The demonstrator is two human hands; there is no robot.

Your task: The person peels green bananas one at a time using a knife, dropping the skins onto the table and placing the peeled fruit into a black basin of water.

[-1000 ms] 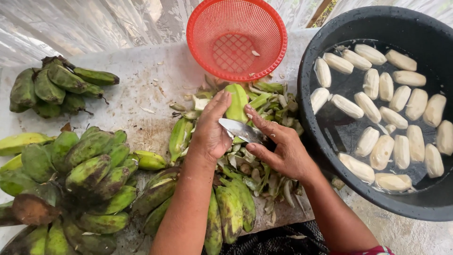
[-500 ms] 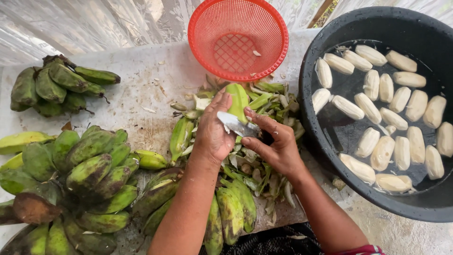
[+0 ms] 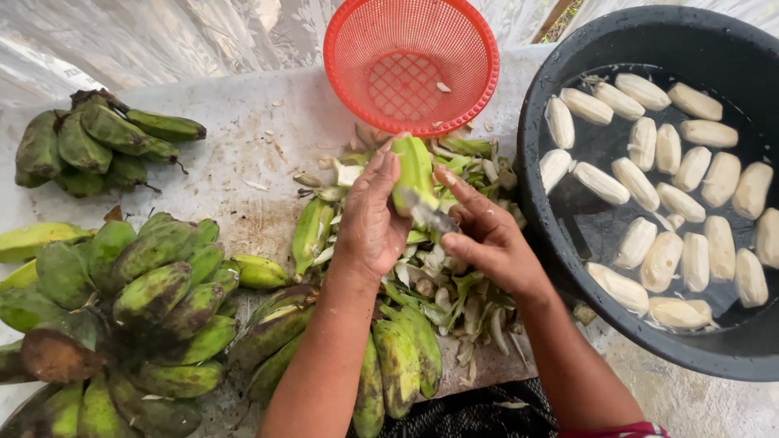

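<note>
- The left hand [image 3: 372,217] is gripping a green banana [image 3: 412,172], fingers wrapped round its near side, holding it just in front of the red basket [image 3: 410,65], on the side toward the person.
- The banana's long axis is running from the basket's rim back toward the person, its far tip almost touching that rim and its lower end hidden in the palm.
- The right hand [image 3: 491,243] is closing round a knife [image 3: 428,214]; the handle is buried in the fist, the forefinger is lying along the back of the blade, and the blade is pointing leftward across the banana.
- The blade is meeting the banana at its lower part, on the side away from the left thumb, so it is lying crosswise to the fruit's length.
- Both hands are working over a heap of green peelings [image 3: 438,284], which is spreading from below the basket toward the person.
- To the right of the basket, a black tub [image 3: 542,105] is holding peeled pale bananas [image 3: 637,182] in water.
- To the left of the basket, bunches of unpeeled bananas [image 3: 154,300] are lying on the table [image 3: 235,138].
</note>
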